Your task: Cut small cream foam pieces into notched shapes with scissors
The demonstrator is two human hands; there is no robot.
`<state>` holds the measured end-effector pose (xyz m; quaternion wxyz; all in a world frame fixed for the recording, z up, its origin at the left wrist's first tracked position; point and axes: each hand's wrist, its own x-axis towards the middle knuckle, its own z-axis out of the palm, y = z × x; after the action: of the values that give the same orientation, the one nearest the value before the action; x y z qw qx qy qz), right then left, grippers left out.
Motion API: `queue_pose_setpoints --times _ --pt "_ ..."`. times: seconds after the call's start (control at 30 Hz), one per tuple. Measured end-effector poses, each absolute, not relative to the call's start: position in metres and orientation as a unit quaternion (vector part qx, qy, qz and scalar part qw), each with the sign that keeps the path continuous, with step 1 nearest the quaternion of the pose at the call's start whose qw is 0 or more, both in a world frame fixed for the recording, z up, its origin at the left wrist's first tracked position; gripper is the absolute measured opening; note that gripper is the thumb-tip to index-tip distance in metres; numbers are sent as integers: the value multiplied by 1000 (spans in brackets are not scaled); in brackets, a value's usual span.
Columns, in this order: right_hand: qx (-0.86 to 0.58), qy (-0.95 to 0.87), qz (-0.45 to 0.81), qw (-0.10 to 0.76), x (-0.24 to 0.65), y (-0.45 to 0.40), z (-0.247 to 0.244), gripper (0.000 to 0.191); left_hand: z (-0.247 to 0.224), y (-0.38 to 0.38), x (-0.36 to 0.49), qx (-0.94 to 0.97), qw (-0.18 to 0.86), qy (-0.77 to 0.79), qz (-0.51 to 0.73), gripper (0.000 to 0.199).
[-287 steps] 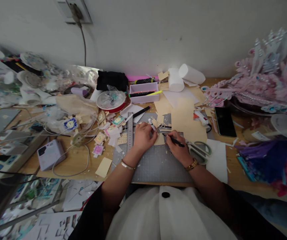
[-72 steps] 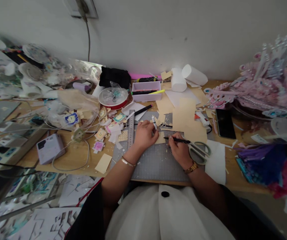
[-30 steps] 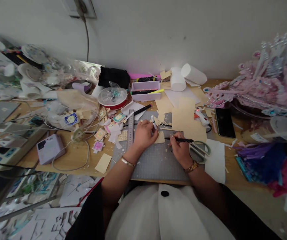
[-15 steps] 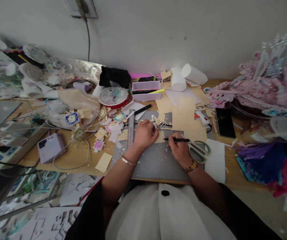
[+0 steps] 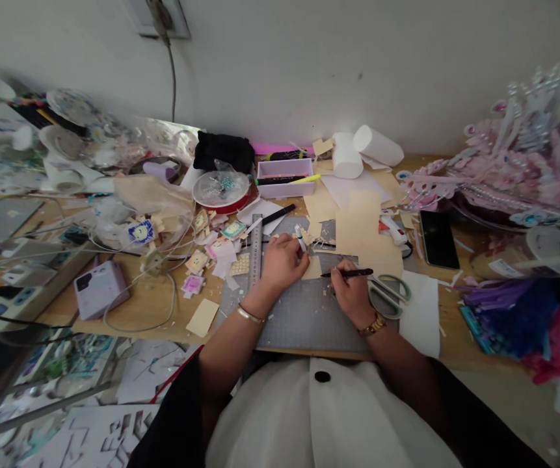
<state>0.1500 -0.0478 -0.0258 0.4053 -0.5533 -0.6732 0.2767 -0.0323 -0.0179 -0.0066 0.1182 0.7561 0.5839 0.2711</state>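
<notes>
Pen: the black pen [image 5: 358, 273] lies nearly level across the view, its long axis running side to side; the tip points to the person's left, the blunt end to the right, over the scissors [image 5: 389, 296].
Pen tip: at the right edge of the small cream card [image 5: 313, 268]; whether it touches cannot be told.
Right hand [image 5: 350, 291]: thumb and fingers pinch the pen near its tip end, above the grey cutting mat [image 5: 299, 328].
Left hand [image 5: 285, 261]: fingers curled, gripping the white marker [image 5: 300, 236]; thumb side at the card's left edge.
White marker: long axis tilted, upper end pointing away from the person and slightly left.
Ruler [image 5: 255, 250]: left of the left hand, its length running away from the person.
Lavender box [image 5: 289, 190]: reddish items inside; a black marker [image 5: 280, 181] and a yellow marker [image 5: 311, 178] lie across it.
Round dish [image 5: 200, 190]: red below, bearing clear plastic with teal beads [image 5: 225, 185].
Clear tub [image 5: 553, 244]: far right; contents indistinct.
</notes>
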Motion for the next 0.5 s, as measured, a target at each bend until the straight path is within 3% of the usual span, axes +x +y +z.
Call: queue_pose_setpoints --times 0.5 --pt "-549 -674 284 405 150 -49 -23 26 -5 -18 -31 754 128 586 269 7"
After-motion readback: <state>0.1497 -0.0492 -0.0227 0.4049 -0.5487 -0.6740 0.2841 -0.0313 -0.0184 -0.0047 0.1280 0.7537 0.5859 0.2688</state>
